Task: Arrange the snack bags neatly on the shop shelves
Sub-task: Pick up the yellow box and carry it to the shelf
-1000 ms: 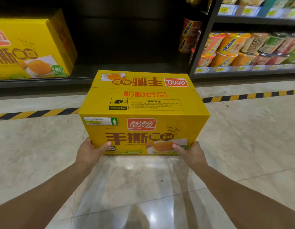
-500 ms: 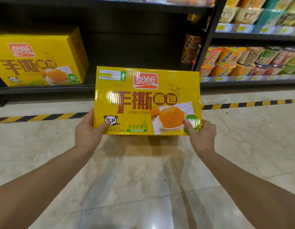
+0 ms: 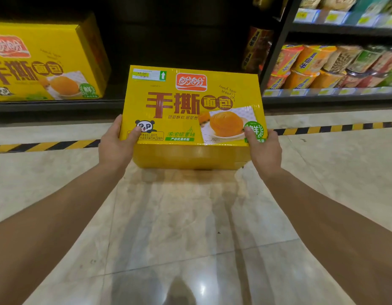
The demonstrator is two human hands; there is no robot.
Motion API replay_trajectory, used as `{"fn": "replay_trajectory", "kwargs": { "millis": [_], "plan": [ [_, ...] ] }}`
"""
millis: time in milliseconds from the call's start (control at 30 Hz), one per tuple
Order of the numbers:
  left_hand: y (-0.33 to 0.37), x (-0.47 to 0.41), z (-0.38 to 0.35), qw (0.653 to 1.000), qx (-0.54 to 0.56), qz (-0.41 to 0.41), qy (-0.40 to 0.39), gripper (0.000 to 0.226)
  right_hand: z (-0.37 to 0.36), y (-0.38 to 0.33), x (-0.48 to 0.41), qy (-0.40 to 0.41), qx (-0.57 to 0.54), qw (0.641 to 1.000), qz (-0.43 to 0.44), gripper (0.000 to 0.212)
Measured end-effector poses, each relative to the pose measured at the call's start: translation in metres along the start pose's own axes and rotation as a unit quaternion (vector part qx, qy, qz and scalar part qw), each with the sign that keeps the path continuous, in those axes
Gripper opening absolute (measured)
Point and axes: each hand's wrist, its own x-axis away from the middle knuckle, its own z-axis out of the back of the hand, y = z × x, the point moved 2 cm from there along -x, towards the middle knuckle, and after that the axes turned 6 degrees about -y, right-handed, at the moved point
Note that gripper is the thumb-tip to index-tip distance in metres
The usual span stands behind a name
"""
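second yellow carton point(image 3: 43, 62) sat on the low dark shelf point(image 3: 58, 105) at far left. left hand point(image 3: 116, 144) clamped the held yellow carton point(image 3: 190, 111) at its lower left corner, thumb on the front; carton was raised above the floor point(image 3: 179, 216). right hand point(image 3: 264, 148) clamped the lower right corner likewise. cup noodles point(image 3: 311, 62) filled the right shelves.

Dim shelf recess point(image 3: 168, 29), overhead glare on glossy floor point(image 3: 199, 285), blurred right-hand shelves, wide-angle edge bending
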Motion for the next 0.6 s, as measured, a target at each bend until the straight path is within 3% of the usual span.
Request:
{"fn": "replay_trajectory", "kwargs": {
  "millis": [400,600],
  "plan": [
    [-0.011,0.031,0.005,0.998,-0.045,-0.035,-0.006,0.063,0.013,0.009,0.029,-0.018,0.003,0.999,0.032,0.059],
    [-0.022,0.07,0.015,0.995,-0.08,-0.042,-0.045,0.059,0.028,0.03,0.057,-0.054,0.007,0.997,0.046,0.063]
  ]
}}
